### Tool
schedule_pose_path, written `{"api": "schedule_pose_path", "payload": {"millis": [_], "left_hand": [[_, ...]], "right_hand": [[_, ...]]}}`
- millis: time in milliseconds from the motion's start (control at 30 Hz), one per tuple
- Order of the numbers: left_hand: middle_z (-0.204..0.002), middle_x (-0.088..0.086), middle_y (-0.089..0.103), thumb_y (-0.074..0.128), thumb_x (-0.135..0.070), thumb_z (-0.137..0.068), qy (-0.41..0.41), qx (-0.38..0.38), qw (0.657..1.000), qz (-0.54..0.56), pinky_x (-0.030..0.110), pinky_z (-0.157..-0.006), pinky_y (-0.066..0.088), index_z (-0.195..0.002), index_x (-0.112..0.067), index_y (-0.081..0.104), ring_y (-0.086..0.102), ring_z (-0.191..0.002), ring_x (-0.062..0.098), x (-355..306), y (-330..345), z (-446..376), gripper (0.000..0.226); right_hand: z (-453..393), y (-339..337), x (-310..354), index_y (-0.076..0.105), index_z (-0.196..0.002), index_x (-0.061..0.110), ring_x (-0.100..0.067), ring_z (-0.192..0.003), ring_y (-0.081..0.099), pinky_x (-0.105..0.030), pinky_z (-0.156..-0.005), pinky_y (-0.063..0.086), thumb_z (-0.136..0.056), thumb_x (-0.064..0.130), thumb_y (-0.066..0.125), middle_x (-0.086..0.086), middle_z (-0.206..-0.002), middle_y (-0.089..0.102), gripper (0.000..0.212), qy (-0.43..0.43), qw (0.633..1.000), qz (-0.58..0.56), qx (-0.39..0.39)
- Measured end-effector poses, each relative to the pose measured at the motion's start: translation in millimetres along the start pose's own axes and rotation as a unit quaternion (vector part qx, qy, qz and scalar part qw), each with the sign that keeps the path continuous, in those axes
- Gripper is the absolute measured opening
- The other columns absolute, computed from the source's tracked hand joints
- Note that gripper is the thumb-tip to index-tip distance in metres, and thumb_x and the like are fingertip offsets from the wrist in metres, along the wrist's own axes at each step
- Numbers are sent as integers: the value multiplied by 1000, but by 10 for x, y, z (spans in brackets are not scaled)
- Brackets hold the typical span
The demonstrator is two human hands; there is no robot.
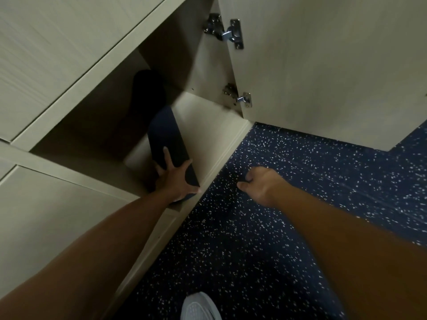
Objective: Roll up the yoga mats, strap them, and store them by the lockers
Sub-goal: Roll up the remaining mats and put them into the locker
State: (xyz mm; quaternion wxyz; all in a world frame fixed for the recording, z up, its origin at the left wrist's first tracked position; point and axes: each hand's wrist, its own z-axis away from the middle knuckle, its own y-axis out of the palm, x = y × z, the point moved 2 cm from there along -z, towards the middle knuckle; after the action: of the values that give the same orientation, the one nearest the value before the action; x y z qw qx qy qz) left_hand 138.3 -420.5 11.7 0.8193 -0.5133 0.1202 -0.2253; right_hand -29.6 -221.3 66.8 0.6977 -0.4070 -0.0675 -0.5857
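Note:
A rolled dark blue yoga mat [166, 132] lies inside the open bottom locker compartment [208, 121], its near end at the front edge. My left hand [175, 179] grips that near end, fingers spread over the top and thumb along the side. A second, darker rolled mat [149, 91] lies deeper in the shadowed compartment behind it. My right hand [258, 184] hangs over the floor to the right of the locker, fingers loosely curled and holding nothing. No strap is visible on the mats.
The locker door [323, 65] stands open to the right, hung on two metal hinges [227, 31]. Closed locker fronts [46, 215] fill the left. The floor [277, 227] is dark blue with white speckles. A white shoe [199, 307] shows at the bottom edge.

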Motion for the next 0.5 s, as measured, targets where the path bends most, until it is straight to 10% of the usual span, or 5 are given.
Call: {"api": "schedule_pose_path", "payload": {"millis": [267,500], "left_hand": [[-161,1,-40,84,-69,-65,-53,3,985,166,68,-118,24,-157,-51,12,-13,-150,53,109,-41,-76,118],[-164,14,27,94,-39,-68,-168,-102,855,480,56,-119,32,-163,-25,0,34,-146,40,268,-124,-293,134]], "right_hand": [[-36,74,66,50,-144,13,-32,-129,54,-46,-110,47,-103,42,57,-13,-143,53,51,-10,1000,14,7],[-85,94,-68,49,-144,15,-30,-124,56,-44,-105,50,-103,44,55,-12,-139,55,50,-12,999,33,3]]}}
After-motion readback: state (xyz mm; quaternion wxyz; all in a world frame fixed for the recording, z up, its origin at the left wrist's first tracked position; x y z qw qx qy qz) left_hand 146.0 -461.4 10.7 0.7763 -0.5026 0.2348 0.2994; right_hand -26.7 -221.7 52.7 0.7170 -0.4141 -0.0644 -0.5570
